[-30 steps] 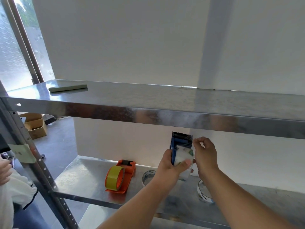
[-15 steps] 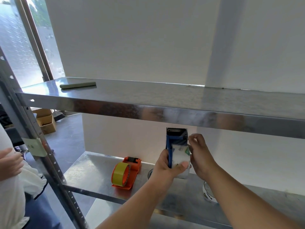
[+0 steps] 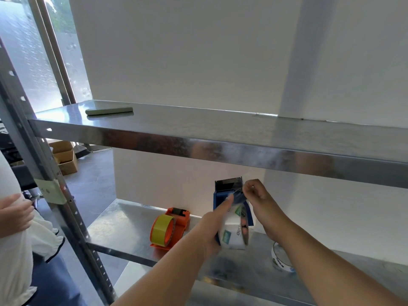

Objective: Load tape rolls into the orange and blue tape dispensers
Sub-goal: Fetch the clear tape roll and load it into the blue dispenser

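Nearest the camera, two bare forearms reach up over the lower shelf (image 3: 123, 224). The left hand (image 3: 212, 226) grips the blue dispenser (image 3: 220, 196) from its left side, thumb stretched up along the front, holding it upright in the air above the shelf. A white printed roll (image 3: 234, 235) sits on the dispenser's lower part, just right of the left palm. The right hand (image 3: 258, 195) is closed in a pinch at the top right of the dispenser, its fingertips on a clear strip of tape (image 3: 239, 196) that runs up from the roll toward the serrated blade (image 3: 228, 183) above both hands.

Below the right forearm, another white roll (image 3: 280, 259) lies on the shelf, partly hidden by the arm. Left of the left hand, well apart from it, the orange dispenser (image 3: 174, 226) lies on the shelf with a yellow roll (image 3: 161, 229) mounted in it, facing the camera.

Far to the left of both hands, past the shelf's upright post (image 3: 44, 168), stands another person (image 3: 13, 239) in a white top, one hand showing.

Above the hands runs the upper shelf (image 3: 220, 133), with a flat green bar (image 3: 109, 111) lying toward its left end. Behind it is a white wall (image 3: 187, 51), and far left a window (image 3: 26, 51)
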Available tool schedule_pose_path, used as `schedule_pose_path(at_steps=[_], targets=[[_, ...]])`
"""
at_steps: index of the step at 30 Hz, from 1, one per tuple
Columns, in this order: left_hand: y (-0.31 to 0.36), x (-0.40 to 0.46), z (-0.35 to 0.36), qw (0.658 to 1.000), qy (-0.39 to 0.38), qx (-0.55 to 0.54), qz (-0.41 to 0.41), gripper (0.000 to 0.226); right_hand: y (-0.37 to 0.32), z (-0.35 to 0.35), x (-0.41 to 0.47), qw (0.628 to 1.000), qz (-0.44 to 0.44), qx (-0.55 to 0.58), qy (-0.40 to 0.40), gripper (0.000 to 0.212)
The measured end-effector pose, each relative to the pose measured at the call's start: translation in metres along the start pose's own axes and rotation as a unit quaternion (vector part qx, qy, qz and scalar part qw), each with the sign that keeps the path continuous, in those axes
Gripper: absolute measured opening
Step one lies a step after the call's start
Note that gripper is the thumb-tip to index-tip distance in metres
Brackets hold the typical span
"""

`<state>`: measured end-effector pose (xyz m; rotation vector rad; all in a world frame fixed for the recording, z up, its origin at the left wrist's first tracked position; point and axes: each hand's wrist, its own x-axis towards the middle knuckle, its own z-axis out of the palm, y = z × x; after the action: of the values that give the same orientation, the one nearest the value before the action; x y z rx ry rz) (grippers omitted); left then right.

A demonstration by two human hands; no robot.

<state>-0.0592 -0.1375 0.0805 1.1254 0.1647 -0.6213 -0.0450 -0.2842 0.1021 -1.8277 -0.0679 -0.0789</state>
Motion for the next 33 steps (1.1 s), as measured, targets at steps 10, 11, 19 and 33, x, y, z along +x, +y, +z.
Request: schedule_pose_path(at_steps=[10,11,19,33], targets=[[-0.007,0.001,0.004,0.997,0.028,-0.021,0.063,0.052,0.000,0.007,-0.002,0.999,-0.005,-0.023,0.041,0.015],[-0.008,0.000,0.003,0.997,0.030,-0.014,0.065,0.054,0.000,0.007,-0.003,0.999,-0.007,-0.025,0.044,0.016],[-0.014,-0.005,-0.003,0.998,0.016,0.026,0.053,0.069,-0.001,0.003,-0.001,0.995,-0.015,-0.065,0.078,0.015],[-0.010,-0.015,-0.010,0.996,-0.007,0.090,0.014,0.038,0.001,0.011,0.004,0.981,-0.092,-0.157,0.072,0.010]])
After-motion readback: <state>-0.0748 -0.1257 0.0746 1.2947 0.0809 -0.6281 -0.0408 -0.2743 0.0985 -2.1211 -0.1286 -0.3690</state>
